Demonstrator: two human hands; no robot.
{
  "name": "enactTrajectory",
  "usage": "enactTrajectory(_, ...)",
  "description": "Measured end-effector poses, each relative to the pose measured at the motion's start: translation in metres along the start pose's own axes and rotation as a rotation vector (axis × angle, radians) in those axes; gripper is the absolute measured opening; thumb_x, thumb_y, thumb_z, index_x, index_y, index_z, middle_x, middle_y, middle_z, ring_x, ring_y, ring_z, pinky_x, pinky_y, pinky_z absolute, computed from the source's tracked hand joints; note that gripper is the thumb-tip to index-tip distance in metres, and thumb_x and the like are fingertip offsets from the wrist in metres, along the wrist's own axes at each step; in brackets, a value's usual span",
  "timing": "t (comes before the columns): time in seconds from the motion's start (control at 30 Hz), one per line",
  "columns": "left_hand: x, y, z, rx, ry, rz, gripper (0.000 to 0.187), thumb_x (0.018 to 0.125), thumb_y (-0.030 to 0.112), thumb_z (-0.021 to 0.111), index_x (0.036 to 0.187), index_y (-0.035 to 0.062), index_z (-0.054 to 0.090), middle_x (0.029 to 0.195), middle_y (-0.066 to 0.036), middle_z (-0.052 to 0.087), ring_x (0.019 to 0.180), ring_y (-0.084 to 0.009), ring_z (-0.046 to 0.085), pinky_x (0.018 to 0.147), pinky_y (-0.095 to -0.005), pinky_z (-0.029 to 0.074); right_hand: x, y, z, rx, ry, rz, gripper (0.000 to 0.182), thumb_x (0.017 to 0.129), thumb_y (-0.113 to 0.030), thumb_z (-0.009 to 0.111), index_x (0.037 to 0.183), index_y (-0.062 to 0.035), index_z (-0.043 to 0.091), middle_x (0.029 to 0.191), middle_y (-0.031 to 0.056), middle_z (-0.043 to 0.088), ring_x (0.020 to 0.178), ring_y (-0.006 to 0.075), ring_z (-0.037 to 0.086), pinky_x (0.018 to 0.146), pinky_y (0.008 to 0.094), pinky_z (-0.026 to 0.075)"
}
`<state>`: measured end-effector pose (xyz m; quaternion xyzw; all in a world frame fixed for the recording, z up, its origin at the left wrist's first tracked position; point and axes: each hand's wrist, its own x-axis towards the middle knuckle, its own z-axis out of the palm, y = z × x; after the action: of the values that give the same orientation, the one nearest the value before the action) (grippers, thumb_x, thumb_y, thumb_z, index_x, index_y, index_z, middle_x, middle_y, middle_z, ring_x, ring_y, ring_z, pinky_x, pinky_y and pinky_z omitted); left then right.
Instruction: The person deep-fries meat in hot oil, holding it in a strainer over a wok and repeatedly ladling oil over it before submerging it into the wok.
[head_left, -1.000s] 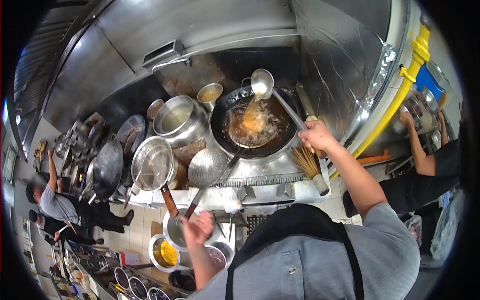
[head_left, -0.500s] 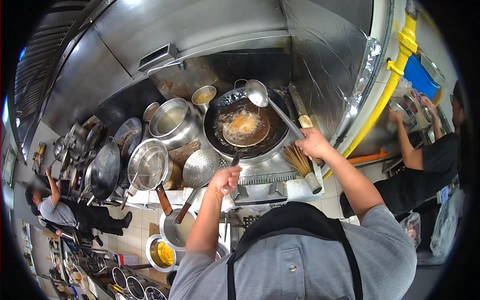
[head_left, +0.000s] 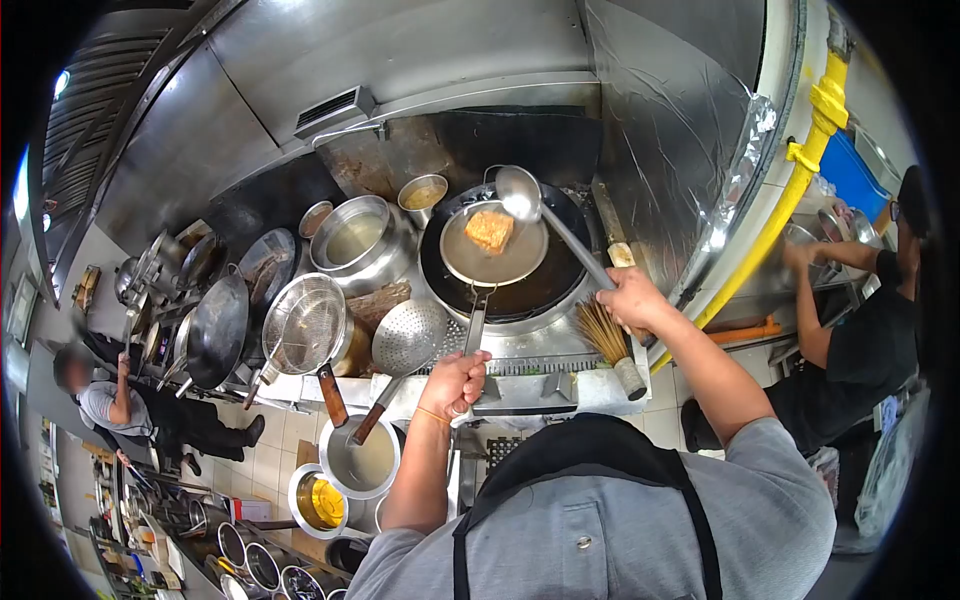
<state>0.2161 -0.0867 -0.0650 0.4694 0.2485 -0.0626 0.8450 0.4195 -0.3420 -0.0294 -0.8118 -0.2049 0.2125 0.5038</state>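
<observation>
My left hand [head_left: 455, 383] is wrapped round the handle of a round fine-mesh strainer [head_left: 466, 262], which is over the dark wok [head_left: 567, 272]. On its mesh lies a golden-brown fried piece of food [head_left: 488, 231]. My right hand [head_left: 636, 300] grips the long handle of a steel ladle [head_left: 519, 190]; the ladle's bowl is beside the fried piece, overlapping the strainer's far right rim. Dark oil in the wok is partly hidden beneath the strainer.
Left of the wok are a perforated skimmer [head_left: 409, 335], a wire strainer [head_left: 303, 318] and a steel pot [head_left: 350, 232]. A bamboo brush [head_left: 606, 338] lies near my right hand. Co-workers stand at far left [head_left: 125, 405] and far right [head_left: 850, 330].
The strainer has come up out of the bubbling oil, with the fried piece on it now in plain sight. The ladle remains over the wok.
</observation>
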Motion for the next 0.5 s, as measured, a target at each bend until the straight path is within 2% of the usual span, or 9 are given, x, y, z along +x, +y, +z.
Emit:
enactTrajectory(0.07,0.007,0.004,0.002,0.043,-0.001,-0.036,0.016,0.091,0.012,0.048,0.091,-0.0026,0.053,0.056,0.003,0.04,0.038,-0.0045,0.033,0.031,-0.0191,0.026,-0.001,0.002,-0.002,0.292,-0.198,0.218,0.017,0.082,-0.012,0.057,0.07,-0.0009,0.052,0.059,0.0041,0.051,0.044,0.0116,0.048,0.034,0.0256,0.036)
enactTrajectory(0.1,0.011,0.002,0.002,0.082,-0.007,-0.072,0.015,0.091,0.012,0.049,0.089,-0.0022,0.053,0.055,0.003,0.041,0.038,-0.0047,0.033,0.031,-0.0192,0.025,0.0,0.01,-0.003,0.292,-0.198,0.22,0.017,0.082,-0.012,0.057,0.07,-0.0009,0.052,0.059,0.0041,0.051,0.044,0.0116,0.048,0.034,0.0256,0.036)
enactTrajectory(0.17,0.019,-0.004,-0.002,0.075,0.015,-0.081,0.014,0.089,0.011,0.05,0.089,-0.0025,0.055,0.055,0.003,0.042,0.038,-0.0048,0.033,0.031,-0.0195,0.023,0.002,0.023,-0.003,0.858,-0.383,0.491,0.016,0.085,-0.012,0.055,0.073,-0.0031,0.049,0.062,0.0026,0.049,0.041,0.0088,0.042,0.031,0.0237,0.033)
enactTrajectory(0.2,0.021,-0.009,-0.007,0.079,0.019,-0.099,0.015,0.089,0.01,0.05,0.092,-0.0038,0.055,0.056,0.003,0.042,0.038,-0.0047,0.034,0.031,-0.0195,0.023,-0.003,0.022,0.001,0.843,-0.345,0.5,0.015,0.085,-0.01,0.055,0.074,-0.0039,0.047,0.064,0.0013,0.047,0.04,0.0072,0.038,0.032,0.0231,0.031)
enactTrajectory(0.3,0.016,-0.01,-0.01,0.116,0.022,-0.128,0.016,0.088,0.009,0.048,0.097,-0.0024,0.053,0.059,0.003,0.042,0.04,-0.0042,0.036,0.03,-0.0199,0.024,-0.007,0.032,0.016,0.674,-0.25,0.342,0.013,0.086,-0.011,0.055,0.077,-0.0025,0.049,0.063,0.0015,0.049,0.042,0.0061,0.041,0.034,0.0224,0.031)
enactTrajectory(0.33,0.011,-0.004,-0.005,0.129,0.065,-0.113,0.011,0.088,0.009,0.049,0.084,0.0007,0.053,0.055,0.004,0.041,0.038,-0.0044,0.034,0.031,-0.0191,0.024,-0.001,0.039,0.02,0.674,-0.253,0.345,0.013,0.086,-0.011,0.055,0.077,-0.0025,0.049,0.063,0.0015,0.049,0.042,0.0061,0.041,0.034,0.0224,0.031)
enactTrajectory(0.4,0.003,0.009,0.008,0.145,0.135,-0.115,0.029,0.089,0.011,0.05,0.061,0.0098,0.046,0.048,0.004,0.037,0.036,-0.0039,0.033,0.03,-0.0177,0.023,0.01,0.048,0.027,0.266,-0.187,0.188,0.013,0.082,-0.01,0.056,0.085,0.0019,0.053,0.065,0.0116,0.057,0.048,0.019,0.055,0.04,0.0326,0.042)
enactTrajectory(0.43,0.007,0.015,0.007,0.143,0.137,-0.113,0.029,0.089,0.011,0.05,0.061,0.0098,0.046,0.048,0.004,0.037,0.036,-0.0039,0.033,0.03,-0.0177,0.023,0.009,0.048,0.029,0.265,-0.19,0.186,0.013,0.082,-0.01,0.056,0.085,0.0019,0.053,0.065,0.0116,0.057,0.048,0.019,0.055,0.04,0.0326,0.042)
enactTrajectory(0.5,0.015,0.027,0.002,0.254,0.025,-0.132,0.028,0.088,0.01,0.051,0.061,0.01,0.046,0.049,0.005,0.038,0.036,-0.0036,0.034,0.029,-0.0177,0.022,0.002,0.045,0.039,-0.501,0.146,-0.359,0.02,0.078,-0.01,0.055,0.094,0.0018,0.056,0.076,0.026,0.061,0.068,0.0373,0.063,0.06,0.043,0.05)
